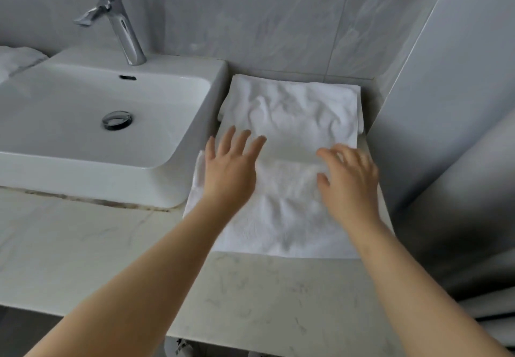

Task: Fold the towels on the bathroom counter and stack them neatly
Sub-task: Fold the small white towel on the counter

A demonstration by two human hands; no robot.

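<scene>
A white towel [281, 214] lies flat on the marble counter [278, 301] to the right of the sink, with a folded edge across its middle. A second white folded towel [295, 105] lies behind it against the wall, wrinkled on top. My left hand [230, 172] rests on the near towel's left part with its fingers spread and straight. My right hand [348, 178] is over the towel's right part, fingers slightly bent and holding nothing.
A white basin [83, 133] with a chrome tap [119, 22] fills the left side. Another white towel [16, 59] shows at the far left edge. A grey tiled wall [278, 22] stands behind and a grey panel [446, 133] closes the right.
</scene>
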